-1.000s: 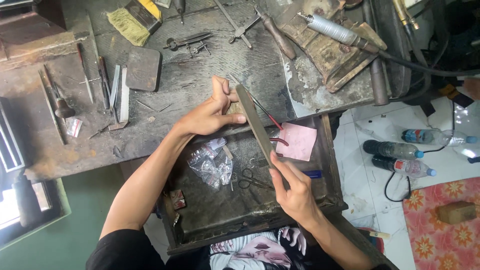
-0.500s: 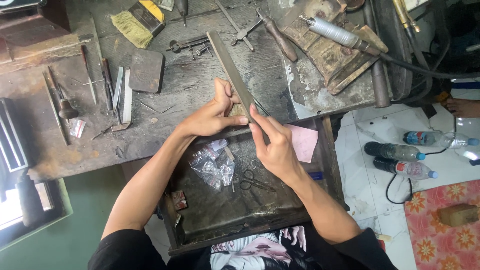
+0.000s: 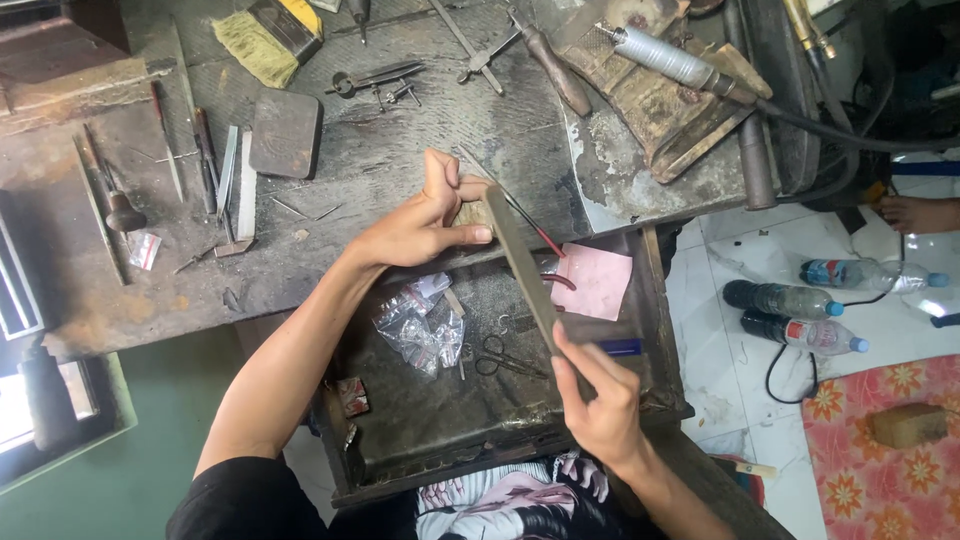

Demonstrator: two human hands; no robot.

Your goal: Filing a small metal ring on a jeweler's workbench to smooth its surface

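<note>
At bench [image 3: 420, 150] edge: left hand [image 3: 420, 225] pinches small workpiece, right hand [image 3: 600, 400] grips flat file [image 3: 525, 270]; filing underway, next stroke needs steady pressure.

One head-worn camera looks almost straight down over the counter [image 3: 400, 160] and open drawer [image 3: 420, 420] (floor at right), close above both hands.

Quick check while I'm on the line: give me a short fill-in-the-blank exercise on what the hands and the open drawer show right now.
1. The right hand grips the near end of the long flat grey metal file, whose far end lies by the ____ hand.
2. The square paper sheet in the dark open drawer is ____ in colour.
3. The small scissors lie inside the ____.

Missing words: left; pink; drawer
</note>
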